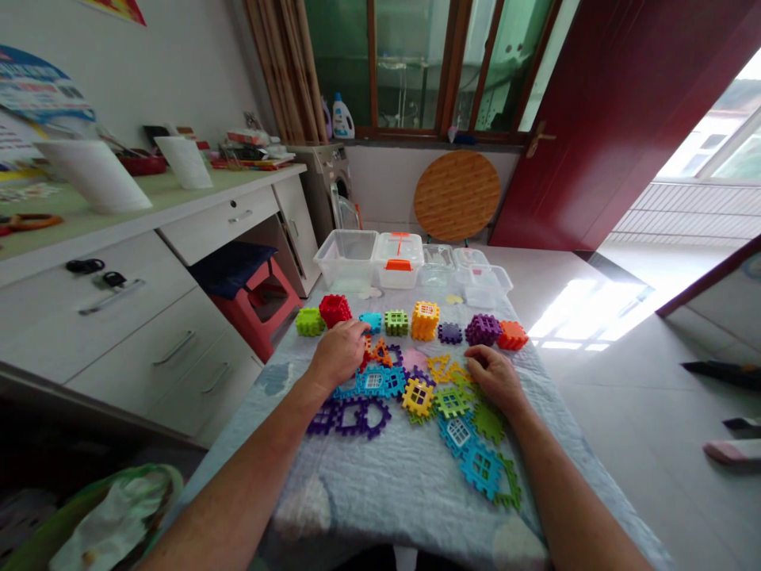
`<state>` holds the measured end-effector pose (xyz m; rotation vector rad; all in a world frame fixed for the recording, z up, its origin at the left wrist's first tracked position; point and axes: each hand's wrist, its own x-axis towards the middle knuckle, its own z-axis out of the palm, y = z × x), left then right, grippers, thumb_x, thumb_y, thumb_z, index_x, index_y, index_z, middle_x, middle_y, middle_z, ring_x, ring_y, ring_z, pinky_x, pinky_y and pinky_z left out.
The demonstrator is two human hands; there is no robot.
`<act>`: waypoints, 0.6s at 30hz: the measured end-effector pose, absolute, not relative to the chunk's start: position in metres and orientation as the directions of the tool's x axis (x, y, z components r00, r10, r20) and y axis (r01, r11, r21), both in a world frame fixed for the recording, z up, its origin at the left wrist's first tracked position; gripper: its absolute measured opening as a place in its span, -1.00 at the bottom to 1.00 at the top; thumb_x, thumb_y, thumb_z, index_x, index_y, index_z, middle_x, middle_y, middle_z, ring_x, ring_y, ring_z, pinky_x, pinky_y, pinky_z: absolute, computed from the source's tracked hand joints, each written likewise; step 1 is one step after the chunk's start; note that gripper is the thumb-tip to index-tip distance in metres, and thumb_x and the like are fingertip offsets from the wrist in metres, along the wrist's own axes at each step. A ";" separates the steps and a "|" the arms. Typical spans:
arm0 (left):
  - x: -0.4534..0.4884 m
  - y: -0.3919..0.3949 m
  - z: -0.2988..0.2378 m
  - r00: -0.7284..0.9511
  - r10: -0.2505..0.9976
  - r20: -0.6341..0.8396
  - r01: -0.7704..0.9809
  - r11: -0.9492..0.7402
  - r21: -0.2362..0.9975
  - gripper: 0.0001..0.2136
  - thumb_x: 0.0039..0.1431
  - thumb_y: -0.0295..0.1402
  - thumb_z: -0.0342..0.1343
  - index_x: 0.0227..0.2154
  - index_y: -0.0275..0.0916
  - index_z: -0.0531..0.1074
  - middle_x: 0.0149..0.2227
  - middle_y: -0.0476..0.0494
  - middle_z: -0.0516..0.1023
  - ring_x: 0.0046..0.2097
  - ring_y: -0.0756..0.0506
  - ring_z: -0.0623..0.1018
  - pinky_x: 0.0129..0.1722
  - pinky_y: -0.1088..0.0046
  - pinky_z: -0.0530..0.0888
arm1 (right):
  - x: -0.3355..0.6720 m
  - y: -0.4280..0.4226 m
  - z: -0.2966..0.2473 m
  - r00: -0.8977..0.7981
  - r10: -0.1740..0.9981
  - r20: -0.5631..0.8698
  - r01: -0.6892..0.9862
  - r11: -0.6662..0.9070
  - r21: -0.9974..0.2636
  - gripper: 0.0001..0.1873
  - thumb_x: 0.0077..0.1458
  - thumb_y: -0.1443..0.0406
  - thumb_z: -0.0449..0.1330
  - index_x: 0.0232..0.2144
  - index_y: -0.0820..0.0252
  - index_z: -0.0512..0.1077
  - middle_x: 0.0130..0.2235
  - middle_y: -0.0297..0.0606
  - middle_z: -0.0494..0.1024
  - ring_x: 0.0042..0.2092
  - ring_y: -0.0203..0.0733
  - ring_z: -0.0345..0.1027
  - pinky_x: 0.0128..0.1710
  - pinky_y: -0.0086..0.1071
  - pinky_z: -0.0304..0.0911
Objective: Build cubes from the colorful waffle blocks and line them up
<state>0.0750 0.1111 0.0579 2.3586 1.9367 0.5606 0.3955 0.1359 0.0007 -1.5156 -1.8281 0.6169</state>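
Plastic interlocking building pieces lie on a cloth-covered table [380, 484]. My left hand [340, 350] reaches to the light blue stack [371, 320], its fingers closed at the stack's near left edge on a light blue piece. Red and orange pieces [381, 354] lie just beside and partly under that hand. My right hand [495, 374] rests over the right side of the loose pieces, fingers slightly bent and apart, next to yellow pieces [443, 369]. Nearer me lie purple pieces [350, 416], a yellow window piece [418, 397], green pieces [453, 401] and blue pieces [480, 466].
Sorted stacks form a row: lime [310, 321], red [334, 310], green [395, 322], yellow-orange [425, 321], dark blue [450, 333], purple [483, 329], orange [512, 335]. Behind stand clear bins [348, 258] and a lidded box [398, 274]. A stool [261, 297] is at left.
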 end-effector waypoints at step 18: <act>0.091 0.201 0.055 0.272 0.947 -0.171 0.957 -0.247 0.154 -0.43 -0.12 -0.56 0.21 0.06 -0.40 0.35 0.09 -0.47 0.45 0.13 -0.29 0.44 0.08 0.29 0.37 | 0.395 0.136 0.001 -0.093 0.974 0.206 0.667 0.215 -0.713 -0.70 -0.03 0.18 0.05 -0.36 0.21 0.50 -0.52 -0.32 0.45 -0.48 -0.23 0.26 -0.42 -0.36 0.16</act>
